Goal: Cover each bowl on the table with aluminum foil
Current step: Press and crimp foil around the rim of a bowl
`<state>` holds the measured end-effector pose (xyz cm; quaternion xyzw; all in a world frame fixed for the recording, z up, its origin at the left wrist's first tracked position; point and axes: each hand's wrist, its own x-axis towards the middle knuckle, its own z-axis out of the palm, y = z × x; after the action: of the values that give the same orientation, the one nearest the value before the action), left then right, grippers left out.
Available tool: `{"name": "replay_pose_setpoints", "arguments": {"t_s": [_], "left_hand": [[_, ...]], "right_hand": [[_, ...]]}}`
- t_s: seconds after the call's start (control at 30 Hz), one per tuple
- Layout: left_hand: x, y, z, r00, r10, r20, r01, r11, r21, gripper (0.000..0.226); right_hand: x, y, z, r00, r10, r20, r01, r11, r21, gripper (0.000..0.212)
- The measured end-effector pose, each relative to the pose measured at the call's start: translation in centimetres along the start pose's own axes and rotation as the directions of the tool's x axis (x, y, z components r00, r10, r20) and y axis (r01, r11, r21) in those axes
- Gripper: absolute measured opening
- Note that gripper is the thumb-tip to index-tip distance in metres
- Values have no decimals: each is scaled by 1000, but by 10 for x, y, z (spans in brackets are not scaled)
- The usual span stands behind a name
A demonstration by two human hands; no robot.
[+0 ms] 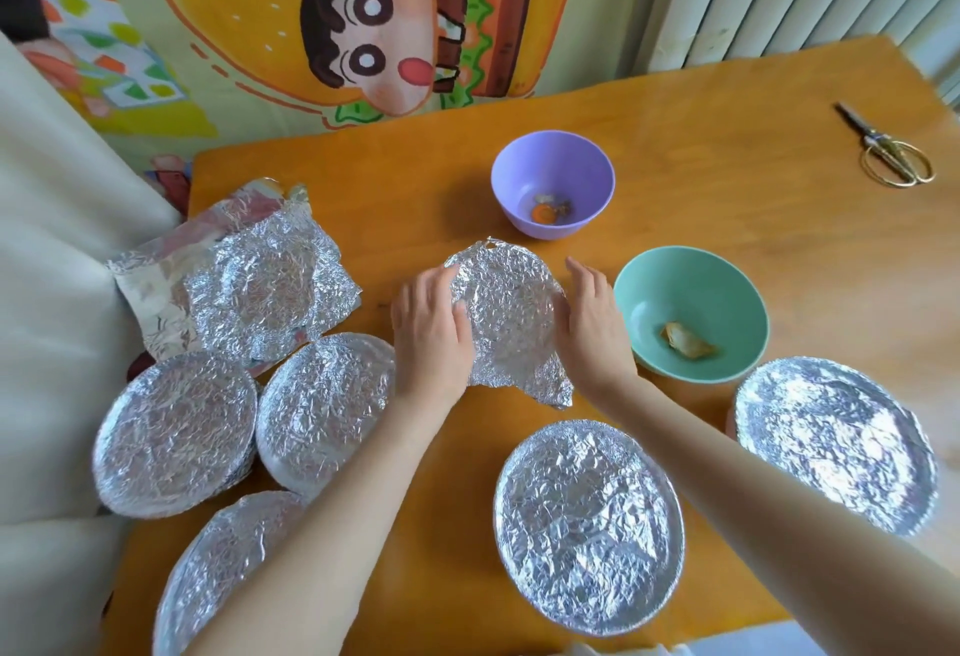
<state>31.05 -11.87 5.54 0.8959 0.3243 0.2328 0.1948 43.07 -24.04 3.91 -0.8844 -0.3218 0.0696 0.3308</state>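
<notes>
At the table's middle a bowl lies under a crinkled foil sheet (506, 317); the bowl itself is hidden. My left hand (431, 322) curls over the foil's left side and my right hand (592, 315) presses its right side. A loose foil corner sticks out at the near right. Behind stands an uncovered purple bowl (552, 182) with food scraps. To the right sits an uncovered green bowl (691, 309) holding a food piece. Several foil-covered bowls surround them, such as one in front (587, 525), one at right (836, 442) and one at left (174, 432).
Loose crumpled foil sheets (260, 281) lie at the table's left edge. Scissors (888, 148) rest at the far right corner. A cream cushion (57, 291) borders the left, a cartoon-print cloth hangs behind the wooden table (727, 135).
</notes>
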Motion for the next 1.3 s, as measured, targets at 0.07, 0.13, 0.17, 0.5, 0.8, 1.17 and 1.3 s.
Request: {"name": "replay_pose_setpoints", "arguments": {"t_s": [0.07,0.13,0.17,0.5,0.8,1.17,1.3], "left_hand": [[-21,9,-6,989,147,14,-147,988,45,29],[-44,15,-8,974,207,93,-212,977,40,28],[-56,16,-8,967,218,132,-223,974,26,28],[-138,-11,-6,743,-129,656,-26,975,222,60],[-158,-37,-2,733,-121,669,-45,973,226,58],[-158,-45,-10,605,-122,787,-142,956,257,56],[-149,-36,-26,509,-105,854,-148,967,207,51]], "right_hand": [[-19,5,-13,999,-12,-42,12,1000,-7,29],[-42,13,-25,998,-1,-69,1,1000,1,14],[-53,16,-31,998,20,-53,-19,1000,8,11],[-117,44,-58,888,221,404,-145,967,-209,31],[-131,44,-64,861,264,434,-123,937,-326,16],[-115,18,-102,959,107,264,-67,985,-158,24],[-87,-9,-114,975,66,211,-48,995,-90,29]]}}
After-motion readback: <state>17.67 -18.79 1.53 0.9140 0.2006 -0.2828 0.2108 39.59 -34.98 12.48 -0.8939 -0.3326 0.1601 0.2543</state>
